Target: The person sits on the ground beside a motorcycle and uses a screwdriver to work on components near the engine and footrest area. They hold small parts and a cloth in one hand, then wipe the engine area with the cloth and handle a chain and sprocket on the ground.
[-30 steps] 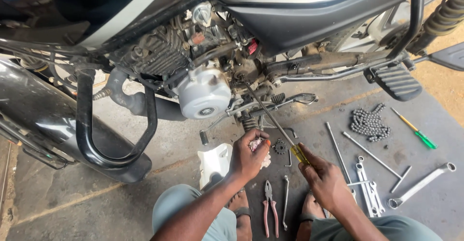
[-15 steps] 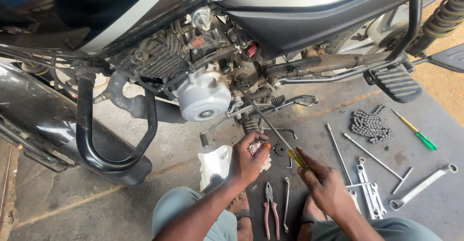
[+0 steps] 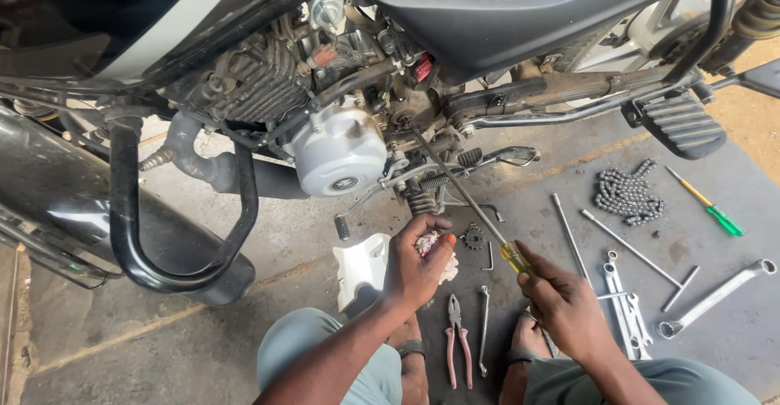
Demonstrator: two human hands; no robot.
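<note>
While the person squats beside a motorcycle, the right hand (image 3: 565,303) is wrapped in a fist around the yellow, translucent handle of a long screwdriver (image 3: 463,190); its thin steel shaft slants up to the greasy engine area just right of the round silver engine cover (image 3: 337,155). Left hand (image 3: 416,263) is curled shut, pinching a crumpled whitish-pink rag (image 3: 439,257) low over the floor, just left of a small dark toothed sprocket (image 3: 473,236). Between the person's feet lie red-handled pliers (image 3: 457,338) and a slim metal spanner (image 3: 483,328). A white plastic cover (image 3: 357,268) sits left of the left hand. Further right on the grey concrete floor (image 3: 244,242): a heaped, oily chain (image 3: 627,194), a green-handled screwdriver (image 3: 707,203), long steel rods and several flat shiny wrenches (image 3: 626,311).
</note>
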